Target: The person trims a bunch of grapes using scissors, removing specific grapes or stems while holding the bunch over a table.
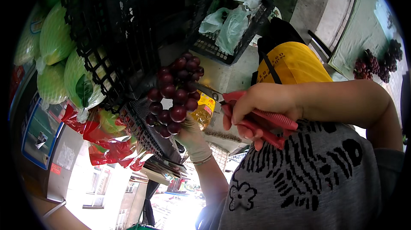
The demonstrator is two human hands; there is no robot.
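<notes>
A bunch of dark red grapes [176, 93] is held up in my left hand [194, 140], which wears a pale glove; its fingers are mostly hidden behind the fruit. My bare right hand [263, 111] grips the red handles of small pruning snips [261, 117]. The snips' metal blades point into the right side of the bunch, their tips partly hidden among the grapes. Whether the blades touch a stem, I cannot tell.
Black plastic crates [99, 79] stand at the left, beside net-wrapped green melons [56, 34] and red packaging [102, 133]. A black crate [231, 60] holds crumpled plastic bags [232, 29]. More grapes [366, 64] lie on a green-covered surface at the right.
</notes>
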